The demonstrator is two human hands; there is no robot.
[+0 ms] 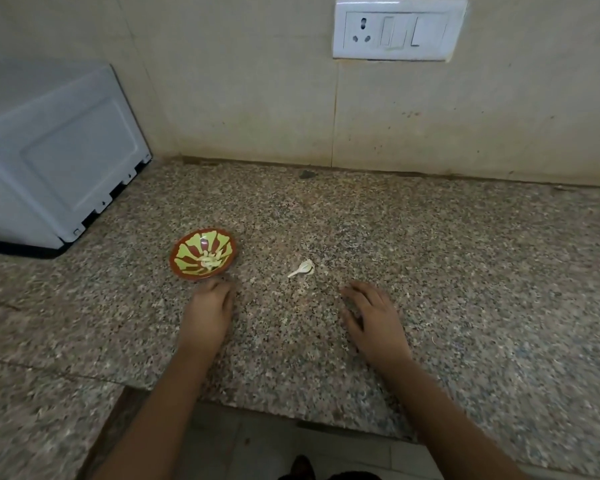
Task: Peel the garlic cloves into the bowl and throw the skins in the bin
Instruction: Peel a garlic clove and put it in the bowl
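Head view: the pale, papery garlic piece (pixel 302 268) lies on the speckled granite worktop (pixel 465 271) at eleven o'clock from the flat, empty right hand (pixel 371 317), the nearer one. Its stalk points toward eight o'clock. The left hand (pixel 208 313), loosely bent and empty, sits by the red-and-green patterned bowl (pixel 187 251).

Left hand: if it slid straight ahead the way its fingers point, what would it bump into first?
Most likely the bowl: the left hand points at its near rim, which lies just ahead of the knuckles. Whether they already touch is hard to tell.
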